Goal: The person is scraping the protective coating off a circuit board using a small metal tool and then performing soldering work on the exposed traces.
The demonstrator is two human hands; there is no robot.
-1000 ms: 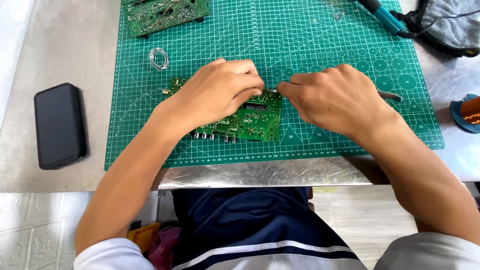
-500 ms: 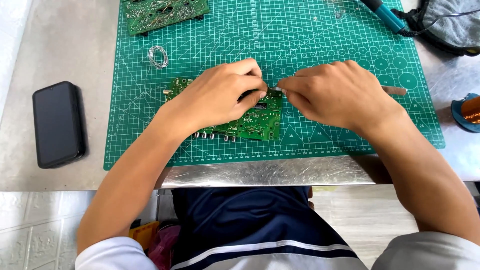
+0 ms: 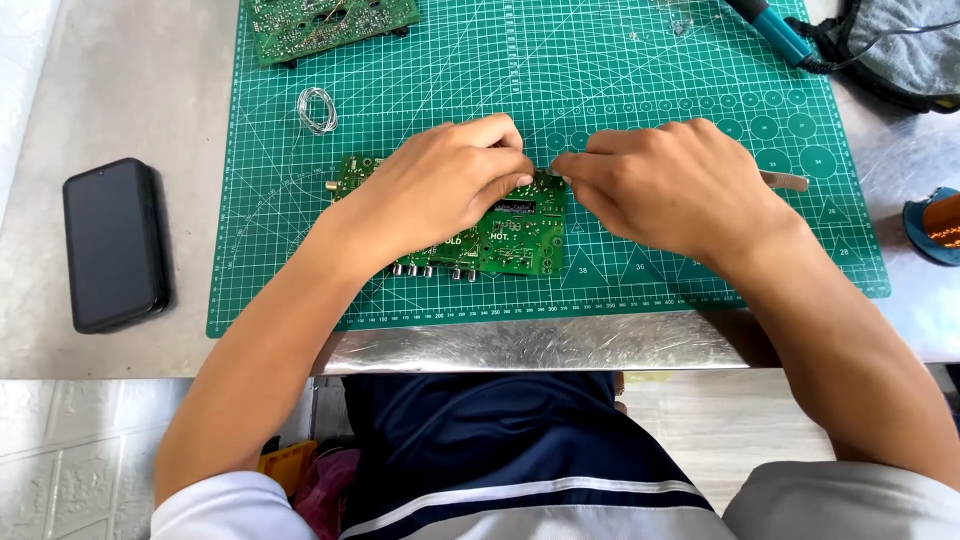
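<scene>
Hands: left hand [image 3: 440, 190] pressing circuit board [image 3: 510, 240]; right hand [image 3: 670, 185] pinching board edge.

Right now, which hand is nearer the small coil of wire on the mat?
Left. The left hand rests on the circuit board just right of the wire coil; the right hand lies farther right.

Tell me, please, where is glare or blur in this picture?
Head view: bright, even light; glare on the crumpled foil strip at the table edge; soft shadows under the left hand and right hand; the green circuit board and cutting mat look sharp.
</scene>
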